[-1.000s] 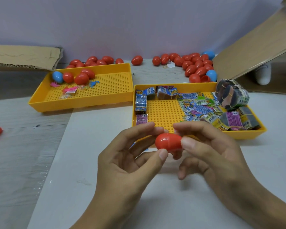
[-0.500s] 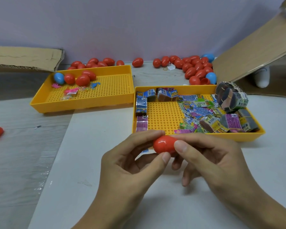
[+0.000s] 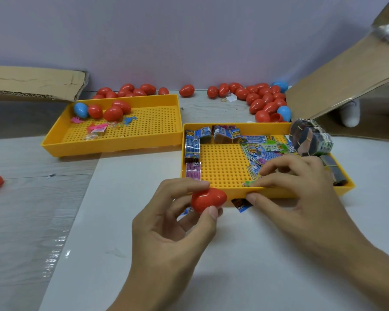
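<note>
A: Grip check: glossy red plastic egg (image 3: 208, 199) pinched in left hand (image 3: 166, 232), thumb beneath, fingertips on top; held mid-scene above white tabletop (image 3: 234, 265), at 8 o'clock of nearer yellow perforated plastic tray (image 3: 245, 125), just outside its front wall.
B: And right hand (image 3: 301, 187)?
A: At 3 o'clock of egg, curled over that front wall, fingertips on small green folded paper leaflet (image 3: 253, 183), thumb outside. Cannot tell whether pinched yet or merely touched.
B: Doing the pick well?
A: Likely: take one leaflet only, lifting by its loose edge. Keep egg steady and clear of the wall. Avoid dragging neighbouring blue printed leaflets (image 3: 263, 153) out. Looks closed, that egg, so expect to need both hands for opening.
</note>
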`<state>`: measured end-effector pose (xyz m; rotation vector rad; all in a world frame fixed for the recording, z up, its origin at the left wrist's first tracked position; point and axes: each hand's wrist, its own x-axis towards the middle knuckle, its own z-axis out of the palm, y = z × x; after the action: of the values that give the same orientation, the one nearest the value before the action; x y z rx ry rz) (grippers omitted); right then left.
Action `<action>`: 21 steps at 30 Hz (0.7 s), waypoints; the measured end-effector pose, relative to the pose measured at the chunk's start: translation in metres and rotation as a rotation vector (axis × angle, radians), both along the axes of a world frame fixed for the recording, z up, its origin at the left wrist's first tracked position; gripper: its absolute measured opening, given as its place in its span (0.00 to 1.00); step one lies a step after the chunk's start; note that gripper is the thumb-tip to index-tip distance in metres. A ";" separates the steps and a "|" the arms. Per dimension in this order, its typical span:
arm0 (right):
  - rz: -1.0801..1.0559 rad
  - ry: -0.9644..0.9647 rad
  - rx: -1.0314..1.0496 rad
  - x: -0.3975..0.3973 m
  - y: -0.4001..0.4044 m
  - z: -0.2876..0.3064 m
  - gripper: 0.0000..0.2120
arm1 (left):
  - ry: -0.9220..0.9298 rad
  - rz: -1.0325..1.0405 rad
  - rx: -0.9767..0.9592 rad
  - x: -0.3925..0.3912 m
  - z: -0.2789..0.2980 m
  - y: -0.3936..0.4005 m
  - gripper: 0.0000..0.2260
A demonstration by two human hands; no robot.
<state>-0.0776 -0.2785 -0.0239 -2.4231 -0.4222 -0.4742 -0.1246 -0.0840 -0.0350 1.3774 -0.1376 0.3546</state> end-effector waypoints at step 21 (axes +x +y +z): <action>0.371 0.756 0.824 -0.029 0.019 0.022 0.15 | 0.099 -0.167 0.148 0.000 0.009 -0.001 0.10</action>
<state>-0.1070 -0.2593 -0.0015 -1.5073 -0.2497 0.3795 -0.1246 -0.0847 -0.0256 1.5149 -0.1987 0.1391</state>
